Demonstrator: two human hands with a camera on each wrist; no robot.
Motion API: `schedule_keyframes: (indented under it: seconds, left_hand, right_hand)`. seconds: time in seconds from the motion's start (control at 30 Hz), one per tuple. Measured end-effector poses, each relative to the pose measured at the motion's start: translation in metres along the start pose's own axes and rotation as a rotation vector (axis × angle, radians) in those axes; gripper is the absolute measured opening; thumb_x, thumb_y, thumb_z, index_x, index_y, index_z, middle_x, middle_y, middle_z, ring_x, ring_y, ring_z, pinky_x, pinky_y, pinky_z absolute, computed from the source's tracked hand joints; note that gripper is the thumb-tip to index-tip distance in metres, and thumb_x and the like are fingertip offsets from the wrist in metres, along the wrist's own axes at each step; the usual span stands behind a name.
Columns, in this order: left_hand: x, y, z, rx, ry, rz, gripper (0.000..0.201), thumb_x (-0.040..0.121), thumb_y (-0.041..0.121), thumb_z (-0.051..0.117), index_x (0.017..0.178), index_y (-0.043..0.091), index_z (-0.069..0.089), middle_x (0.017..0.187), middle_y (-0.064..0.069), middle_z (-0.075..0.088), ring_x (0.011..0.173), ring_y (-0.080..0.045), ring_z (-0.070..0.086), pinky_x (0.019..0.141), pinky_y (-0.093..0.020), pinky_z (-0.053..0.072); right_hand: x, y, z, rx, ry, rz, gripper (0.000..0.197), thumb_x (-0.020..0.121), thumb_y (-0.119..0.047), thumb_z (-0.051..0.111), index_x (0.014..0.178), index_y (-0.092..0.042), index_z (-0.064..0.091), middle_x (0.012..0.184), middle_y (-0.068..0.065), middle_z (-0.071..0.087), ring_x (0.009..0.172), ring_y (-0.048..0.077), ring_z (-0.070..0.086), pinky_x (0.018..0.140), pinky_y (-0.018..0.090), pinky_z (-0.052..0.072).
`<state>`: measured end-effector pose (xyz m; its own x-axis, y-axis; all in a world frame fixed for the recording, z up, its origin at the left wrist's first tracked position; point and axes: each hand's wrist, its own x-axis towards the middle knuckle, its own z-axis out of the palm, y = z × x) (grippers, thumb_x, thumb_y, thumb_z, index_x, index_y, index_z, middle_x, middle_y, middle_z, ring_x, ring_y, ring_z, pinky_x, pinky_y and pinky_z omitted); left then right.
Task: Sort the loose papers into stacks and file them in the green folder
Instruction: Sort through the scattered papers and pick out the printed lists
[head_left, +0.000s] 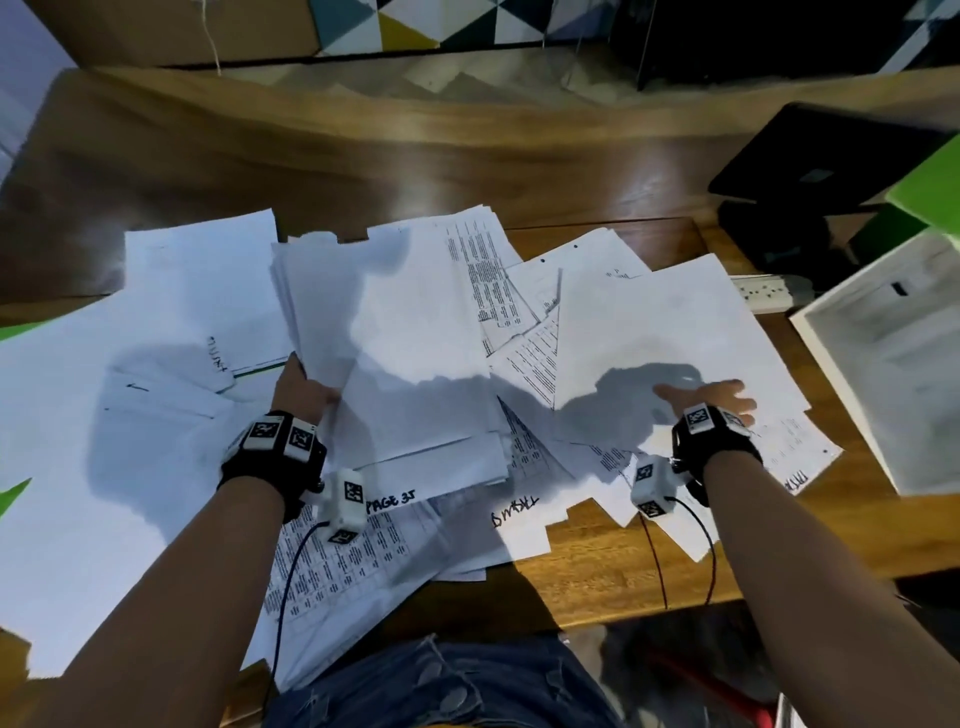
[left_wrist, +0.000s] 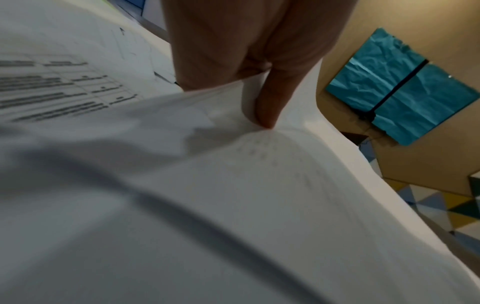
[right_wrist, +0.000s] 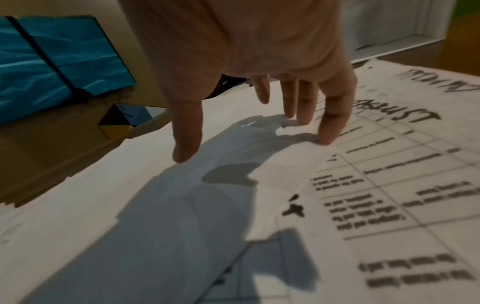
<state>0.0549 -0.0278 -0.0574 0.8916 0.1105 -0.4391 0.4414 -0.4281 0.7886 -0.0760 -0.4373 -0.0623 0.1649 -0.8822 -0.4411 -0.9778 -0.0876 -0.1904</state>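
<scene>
Head view shows the white loose papers (head_left: 447, 364), printed with tables and some marked in black pen, spread in an overlapping heap across the brown wooden table (head_left: 363, 171), straight ahead of both hands. A thick sheaf of white sheets (head_left: 322, 306) stands raised above the heap just left of centre, its long axis running away from the person, its near corner gripped by the left hand (head_left: 306, 395). In the left wrist view one finger (left_wrist: 270, 102) tucks between the sheets, thumb and fingers closed on the sheaf.

The right hand (head_left: 711, 397) lies over a blank white sheet (head_left: 670, 322) on the right side of the heap; in the right wrist view its fingers (right_wrist: 332, 115) are straight and spread, the tips touching or just above the paper, gripping nothing.

The green folder (head_left: 15, 325) seems to be the green showing at the left edge beneath the papers, though too little shows to be sure; a green flap (head_left: 930, 187) at far right could equally belong to it. If it is on the left, the left hand is nearer. The right-side sheets are nearer the right hand, so it looks best placed to gather them next.
</scene>
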Motion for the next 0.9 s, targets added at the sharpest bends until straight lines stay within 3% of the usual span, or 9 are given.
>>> schedule_keyframes:
  seconds: [0.13, 0.27, 0.33, 0.47, 0.53, 0.63, 0.77, 0.9]
  left_hand:
    - [-0.006, -0.013, 0.016, 0.124, -0.018, -0.02, 0.051, 0.084, -0.011, 0.056, 0.132, -0.002, 0.044, 0.133, -0.023, 0.052, 0.121, -0.037, 0.05, 0.083, -0.03, 0.036]
    - [-0.009, -0.029, 0.021, 0.214, -0.008, -0.085, 0.041, 0.083, -0.014, 0.052, 0.123, -0.008, 0.044, 0.128, -0.03, 0.051, 0.117, -0.041, 0.05, 0.082, -0.036, 0.038]
    - [-0.011, -0.035, 0.023, 0.248, 0.002, -0.11, 0.038, 0.083, -0.014, 0.05, 0.12, -0.006, 0.043, 0.129, -0.03, 0.05, 0.118, -0.042, 0.049, 0.083, -0.036, 0.038]
    - [-0.013, -0.041, 0.026, 0.257, 0.017, -0.133, 0.047, 0.084, -0.013, 0.05, 0.13, -0.006, 0.04, 0.13, -0.029, 0.05, 0.118, -0.042, 0.049, 0.087, -0.038, 0.04]
    - [-0.013, -0.042, 0.027, 0.259, 0.017, -0.135, 0.048, 0.085, -0.012, 0.05, 0.131, -0.006, 0.039, 0.131, -0.028, 0.05, 0.119, -0.041, 0.049, 0.088, -0.037, 0.04]
    - [-0.016, -0.043, 0.027, 0.247, 0.007, -0.135, 0.044, 0.085, -0.013, 0.049, 0.129, -0.006, 0.041, 0.128, -0.029, 0.051, 0.117, -0.041, 0.05, 0.081, -0.032, 0.035]
    - [-0.019, -0.046, 0.024, 0.224, 0.012, -0.165, 0.046, 0.085, -0.013, 0.048, 0.13, -0.005, 0.04, 0.128, -0.028, 0.051, 0.118, -0.041, 0.05, 0.083, -0.035, 0.038]
    - [-0.021, -0.05, 0.021, 0.229, 0.029, -0.19, 0.058, 0.086, -0.009, 0.051, 0.14, -0.005, 0.032, 0.139, -0.027, 0.044, 0.126, -0.04, 0.046, 0.102, -0.04, 0.039]
  right_hand:
    - [0.01, 0.016, -0.004, -0.014, -0.046, -0.002, 0.107, 0.067, -0.053, 0.076, 0.142, -0.003, 0.018, 0.146, 0.025, 0.025, 0.136, 0.042, 0.029, 0.107, 0.052, 0.03]
    - [-0.002, 0.012, 0.005, -0.13, -0.139, -0.067, 0.113, 0.076, -0.048, 0.071, 0.15, -0.004, -0.002, 0.155, 0.024, 0.006, 0.143, 0.042, 0.015, 0.11, 0.053, 0.026]
    - [-0.001, 0.009, 0.011, -0.127, -0.159, -0.068, 0.115, 0.075, -0.047, 0.072, 0.149, -0.002, -0.004, 0.155, 0.022, 0.011, 0.143, 0.04, 0.018, 0.111, 0.053, 0.026]
    - [0.002, 0.007, 0.013, -0.155, -0.165, -0.165, 0.096, 0.075, -0.044, 0.071, 0.144, -0.005, 0.018, 0.143, 0.019, 0.035, 0.13, 0.038, 0.043, 0.111, 0.049, 0.029]
    - [0.005, 0.008, 0.015, -0.106, -0.172, -0.226, 0.074, 0.072, -0.035, 0.071, 0.133, -0.011, 0.039, 0.131, 0.017, 0.049, 0.117, 0.037, 0.054, 0.105, 0.049, 0.039]
    - [0.001, 0.005, 0.013, 0.042, -0.22, -0.284, 0.043, 0.075, -0.022, 0.066, 0.116, -0.009, 0.061, 0.111, 0.016, 0.066, 0.1, 0.035, 0.064, 0.091, 0.041, 0.052]
    - [-0.006, -0.01, 0.008, 0.108, -0.234, -0.383, 0.038, 0.092, -0.015, 0.049, 0.125, -0.001, 0.057, 0.127, 0.023, 0.059, 0.114, 0.038, 0.056, 0.091, 0.037, 0.045]
    - [-0.005, -0.017, 0.007, 0.219, -0.178, -0.406, 0.035, 0.087, -0.007, 0.05, 0.12, -0.001, 0.062, 0.12, 0.024, 0.063, 0.112, 0.037, 0.059, 0.092, 0.037, 0.048]
